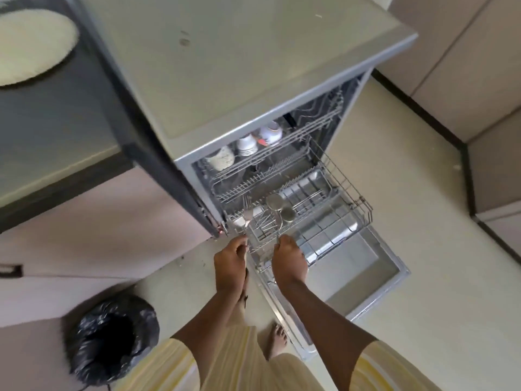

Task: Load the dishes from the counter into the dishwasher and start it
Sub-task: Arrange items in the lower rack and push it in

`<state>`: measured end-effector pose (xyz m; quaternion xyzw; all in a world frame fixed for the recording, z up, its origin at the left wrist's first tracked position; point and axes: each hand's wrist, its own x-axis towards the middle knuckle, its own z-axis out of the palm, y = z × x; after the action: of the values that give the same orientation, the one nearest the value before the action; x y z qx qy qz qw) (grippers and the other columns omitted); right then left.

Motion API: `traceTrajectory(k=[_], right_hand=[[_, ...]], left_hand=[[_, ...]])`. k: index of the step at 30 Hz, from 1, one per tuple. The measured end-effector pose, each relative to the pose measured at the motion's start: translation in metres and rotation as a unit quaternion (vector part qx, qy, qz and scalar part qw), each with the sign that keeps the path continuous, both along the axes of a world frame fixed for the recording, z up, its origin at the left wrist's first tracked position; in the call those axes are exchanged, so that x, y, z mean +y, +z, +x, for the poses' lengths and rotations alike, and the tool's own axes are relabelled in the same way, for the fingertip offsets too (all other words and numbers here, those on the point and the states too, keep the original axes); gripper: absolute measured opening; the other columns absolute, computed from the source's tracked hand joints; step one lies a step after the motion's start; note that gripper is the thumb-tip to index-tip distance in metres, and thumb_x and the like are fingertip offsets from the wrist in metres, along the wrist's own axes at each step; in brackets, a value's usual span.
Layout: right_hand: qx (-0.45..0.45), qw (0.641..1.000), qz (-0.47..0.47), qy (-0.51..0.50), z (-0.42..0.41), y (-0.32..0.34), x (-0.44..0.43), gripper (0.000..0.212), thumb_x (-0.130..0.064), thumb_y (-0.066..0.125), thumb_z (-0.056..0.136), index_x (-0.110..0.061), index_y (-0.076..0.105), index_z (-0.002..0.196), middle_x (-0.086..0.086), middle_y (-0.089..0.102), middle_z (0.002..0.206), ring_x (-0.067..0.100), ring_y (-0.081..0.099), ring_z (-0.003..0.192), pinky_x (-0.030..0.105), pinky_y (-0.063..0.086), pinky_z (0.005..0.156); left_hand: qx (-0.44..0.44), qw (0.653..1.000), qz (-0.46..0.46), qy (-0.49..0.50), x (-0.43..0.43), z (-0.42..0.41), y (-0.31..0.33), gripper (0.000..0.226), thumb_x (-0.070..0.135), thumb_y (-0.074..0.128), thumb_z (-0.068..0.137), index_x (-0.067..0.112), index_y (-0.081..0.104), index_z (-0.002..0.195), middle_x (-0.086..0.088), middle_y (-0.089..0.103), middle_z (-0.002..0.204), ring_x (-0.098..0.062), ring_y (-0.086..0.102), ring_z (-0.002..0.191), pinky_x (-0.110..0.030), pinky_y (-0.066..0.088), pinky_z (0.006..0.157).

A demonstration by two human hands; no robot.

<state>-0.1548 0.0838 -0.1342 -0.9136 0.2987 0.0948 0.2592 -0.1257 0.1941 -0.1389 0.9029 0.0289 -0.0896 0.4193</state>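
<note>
The dishwasher (253, 88) stands open, its door (366, 277) folded down onto the floor. The lower wire rack (346, 193) is pulled out over the door and holds two steel tumblers (280, 207) and a cutlery basket (263, 225). Several cups (245, 143) sit upside down in the upper rack. My left hand (229, 263) grips a bunch of steel cutlery (245, 218) whose heads stick up at the rack's near left corner. My right hand (289, 259) pinches a thin steel utensil (279, 224) over the basket.
A bin lined with a black bag (111, 337) stands on the floor at the lower left. The dark counter (56, 114) with a pale round mat (31, 46) lies to the left. My bare foot (277, 341) is beside the door's edge. Cabinets line the right wall.
</note>
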Motion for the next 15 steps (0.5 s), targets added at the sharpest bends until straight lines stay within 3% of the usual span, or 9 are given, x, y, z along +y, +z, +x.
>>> traceTrajectory(k=[5, 8, 10, 13, 15], right_hand=[[0.003, 0.988, 0.046, -0.147, 0.034, -0.049, -0.066, 0.021, -0.011, 0.037, 0.099, -0.007, 0.057, 0.105, 0.013, 0.067, 0.097, 0.028, 0.066, 0.085, 0.030, 0.049, 0.068], [-0.001, 0.969, 0.085, -0.230, 0.061, -0.092, -0.105, 0.021, -0.011, 0.040, 0.099, -0.003, 0.058, 0.106, 0.014, 0.067, 0.099, 0.025, 0.064, 0.081, 0.025, 0.045, 0.065], [-0.004, 0.957, 0.106, -0.269, 0.076, -0.125, -0.129, 0.019, -0.012, 0.044, 0.098, -0.002, 0.058, 0.106, 0.016, 0.067, 0.100, 0.021, 0.060, 0.075, 0.024, 0.047, 0.067], [-0.011, 0.944, 0.138, -0.298, 0.102, -0.176, -0.161, 0.016, -0.011, 0.049, 0.095, 0.001, 0.058, 0.102, 0.017, 0.066, 0.099, 0.019, 0.056, 0.073, 0.024, 0.048, 0.071], [-0.018, 0.936, 0.148, -0.319, 0.120, -0.210, -0.179, 0.016, -0.010, 0.051, 0.094, 0.001, 0.059, 0.101, 0.016, 0.066, 0.099, 0.019, 0.057, 0.073, 0.025, 0.051, 0.072]], left_hand=[[0.041, 0.990, 0.033, -0.133, -0.067, 0.060, -0.054, 0.032, 0.005, 0.060, 0.088, 0.010, 0.060, 0.120, -0.008, 0.070, 0.106, -0.019, 0.066, 0.097, -0.008, 0.041, 0.074], [0.053, 0.976, 0.084, -0.193, -0.105, 0.100, -0.107, 0.047, 0.008, 0.060, 0.089, 0.013, 0.049, 0.134, -0.012, 0.070, 0.106, -0.022, 0.068, 0.093, -0.025, 0.053, 0.080], [0.057, 0.965, 0.109, -0.230, -0.128, 0.124, -0.142, 0.045, 0.010, 0.060, 0.089, 0.012, 0.050, 0.133, -0.014, 0.069, 0.107, -0.022, 0.069, 0.090, -0.034, 0.057, 0.080], [0.055, 0.959, 0.108, -0.257, -0.162, 0.160, -0.189, 0.034, 0.010, 0.060, 0.089, 0.008, 0.058, 0.123, -0.013, 0.068, 0.111, -0.020, 0.068, 0.089, -0.021, 0.054, 0.073], [0.043, 0.954, 0.107, -0.276, -0.186, 0.184, -0.217, 0.032, 0.008, 0.061, 0.088, 0.005, 0.060, 0.119, -0.015, 0.067, 0.112, -0.022, 0.068, 0.089, -0.022, 0.054, 0.073]])
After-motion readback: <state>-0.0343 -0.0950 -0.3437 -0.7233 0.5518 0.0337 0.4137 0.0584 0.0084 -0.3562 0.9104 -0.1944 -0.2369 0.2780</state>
